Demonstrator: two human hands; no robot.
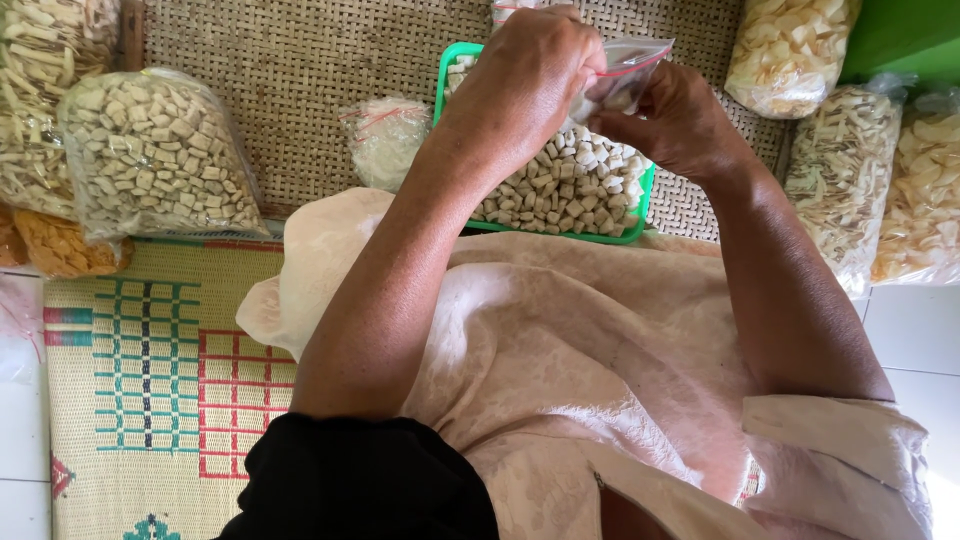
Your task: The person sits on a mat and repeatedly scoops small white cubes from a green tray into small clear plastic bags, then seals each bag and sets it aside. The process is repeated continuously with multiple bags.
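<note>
Head view, hands: the left hand [525, 85] and the right hand [675, 125] meet above a green tray [441, 75], both pinching the top of a small clear bag [625, 75] with a red strip along its mouth.
Left hand: fingers curled over the bag's upper edge, knuckles up.
Right hand: fingertips closed on the bag from the other side.
Small bag: held in the air over the tray, a few pale pieces inside.
Tray: heaped with small pale snack pieces [565, 185], just beyond the person's pink-clothed lap.
Around: large filled bag [150, 150] well to the left, a tied small bag [385, 140] beside the tray, more bags [840, 170] at right, all on a woven mat [300, 70].
</note>
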